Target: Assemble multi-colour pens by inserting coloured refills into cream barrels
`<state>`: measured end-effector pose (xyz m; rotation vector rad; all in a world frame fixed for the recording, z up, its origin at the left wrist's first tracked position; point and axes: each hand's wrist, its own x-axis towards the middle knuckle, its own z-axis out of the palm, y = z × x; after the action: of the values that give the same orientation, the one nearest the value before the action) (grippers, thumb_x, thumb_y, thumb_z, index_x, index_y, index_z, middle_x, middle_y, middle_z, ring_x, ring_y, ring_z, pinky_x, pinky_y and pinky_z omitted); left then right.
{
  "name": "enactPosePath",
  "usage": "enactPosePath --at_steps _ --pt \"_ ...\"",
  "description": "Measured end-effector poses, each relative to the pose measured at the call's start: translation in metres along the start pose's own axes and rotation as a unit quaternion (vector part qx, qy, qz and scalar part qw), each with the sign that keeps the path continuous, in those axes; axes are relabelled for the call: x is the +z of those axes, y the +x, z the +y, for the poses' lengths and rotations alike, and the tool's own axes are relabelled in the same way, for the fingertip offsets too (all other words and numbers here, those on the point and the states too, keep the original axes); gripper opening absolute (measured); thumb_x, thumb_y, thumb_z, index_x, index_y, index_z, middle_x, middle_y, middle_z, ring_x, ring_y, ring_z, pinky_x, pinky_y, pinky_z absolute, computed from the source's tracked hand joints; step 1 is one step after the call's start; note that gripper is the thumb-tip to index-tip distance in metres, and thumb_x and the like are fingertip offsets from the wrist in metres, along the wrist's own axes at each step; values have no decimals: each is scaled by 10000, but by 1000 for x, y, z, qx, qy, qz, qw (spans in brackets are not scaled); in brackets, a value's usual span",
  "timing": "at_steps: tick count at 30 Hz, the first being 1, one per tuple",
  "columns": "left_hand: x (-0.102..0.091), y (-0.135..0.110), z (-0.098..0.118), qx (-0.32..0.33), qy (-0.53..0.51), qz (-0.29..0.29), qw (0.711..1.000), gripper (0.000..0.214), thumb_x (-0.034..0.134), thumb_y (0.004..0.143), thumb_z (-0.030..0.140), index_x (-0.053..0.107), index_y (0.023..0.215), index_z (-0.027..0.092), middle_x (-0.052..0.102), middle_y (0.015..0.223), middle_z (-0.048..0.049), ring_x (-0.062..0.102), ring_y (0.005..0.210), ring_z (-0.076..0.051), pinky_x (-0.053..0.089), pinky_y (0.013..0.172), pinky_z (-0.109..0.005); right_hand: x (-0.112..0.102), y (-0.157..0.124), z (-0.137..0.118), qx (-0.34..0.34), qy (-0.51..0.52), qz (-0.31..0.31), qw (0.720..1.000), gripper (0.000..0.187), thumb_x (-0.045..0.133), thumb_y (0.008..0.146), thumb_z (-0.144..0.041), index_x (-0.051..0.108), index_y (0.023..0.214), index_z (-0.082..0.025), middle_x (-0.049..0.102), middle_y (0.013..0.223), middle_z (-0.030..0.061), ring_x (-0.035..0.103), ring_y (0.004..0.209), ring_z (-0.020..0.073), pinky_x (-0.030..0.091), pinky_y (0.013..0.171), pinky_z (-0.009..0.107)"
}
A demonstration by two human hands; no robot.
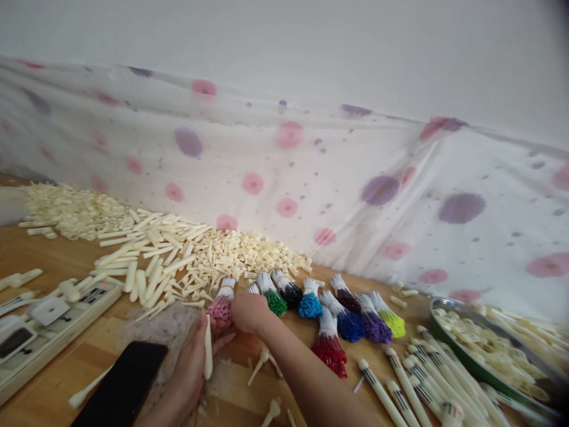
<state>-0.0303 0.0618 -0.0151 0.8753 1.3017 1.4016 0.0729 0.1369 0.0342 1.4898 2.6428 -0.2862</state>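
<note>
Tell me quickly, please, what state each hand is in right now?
Left hand: closed on a cream pen barrel.
Right hand: curled shut beside the pink refill bundle; contents hidden.

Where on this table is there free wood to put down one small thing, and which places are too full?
Bare wood lies between the power strip and the black phone, and at the far left between that strip and the cream parts pile. Crowded: around the coloured refill bundles, the finished pens and the metal tray.
</note>
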Motion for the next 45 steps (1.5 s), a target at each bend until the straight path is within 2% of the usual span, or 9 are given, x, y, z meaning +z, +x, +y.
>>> enactPosePath --at_steps 8,12,16,19,22,25,32,38,45 --pt "9 2 -11 -24 -66 -5 998 344 353 870 503 552 781 237 726 833 -102 684 899 -288 559 756 -460 -19 -2 -2 48 58 -48 996 235 523 900 -323 584 1026 -135 619 1007 59 612 857 177 509 743 369" --pt "11 -2 -4 -33 -53 -6 998 324 419 826 533 546 794 236 706 783 -68 686 770 -264 553 585 -390 -20 -42 -9 15 128 -27 991 238 551 821 -283 600 635 -142 632 662 42 605 683 191 446 592 285" --pt "9 -11 8 -54 -19 -29 998 305 535 758 535 540 688 238 593 561 24 524 417 -126 377 351 -223 -16 -95 11 -46 256 -12 965 207 446 813 -166 531 624 -166 568 602 -24 522 582 107 370 538 200" --pt "13 -21 11 -86 14 -78 993 338 653 659 525 561 631 201 457 404 83 269 279 -37 165 298 -157 -3 -122 35 -93 364 -71 924 187 402 822 -168 480 652 -179 508 569 -56 481 522 70 377 507 153" --pt "19 -31 8 -113 42 -107 987 386 709 572 531 565 565 173 372 307 104 221 260 -23 122 299 -150 20 -137 51 -89 499 -110 855 207 419 853 -274 456 671 -182 527 562 -44 486 480 65 370 468 149" --pt "22 -38 7 -117 53 -97 987 421 684 573 567 555 560 167 402 310 92 259 274 -25 136 306 -139 43 -145 58 -43 619 -87 779 276 481 843 -445 462 768 -180 584 614 -8 514 480 74 357 442 155" --pt "25 -44 11 -91 72 -77 990 435 630 615 596 550 551 173 389 332 94 286 291 -41 143 298 -140 64 -155 55 -5 739 7 674 516 590 746 -592 530 1034 -167 648 759 51 604 561 122 451 475 211" --pt "26 -37 2 -25 120 -61 991 386 668 606 539 614 734 179 578 514 49 394 335 -79 271 324 -184 68 -144 48 48 599 122 790 570 497 773 -643 664 935 -123 661 664 68 566 462 129 455 434 239" --pt "-4 -25 12 65 162 42 984 304 635 670 531 607 741 236 599 623 51 560 618 -154 448 602 -220 26 -111 45 45 328 262 907 289 440 888 -283 664 1023 -160 697 868 100 634 780 201 443 724 291"
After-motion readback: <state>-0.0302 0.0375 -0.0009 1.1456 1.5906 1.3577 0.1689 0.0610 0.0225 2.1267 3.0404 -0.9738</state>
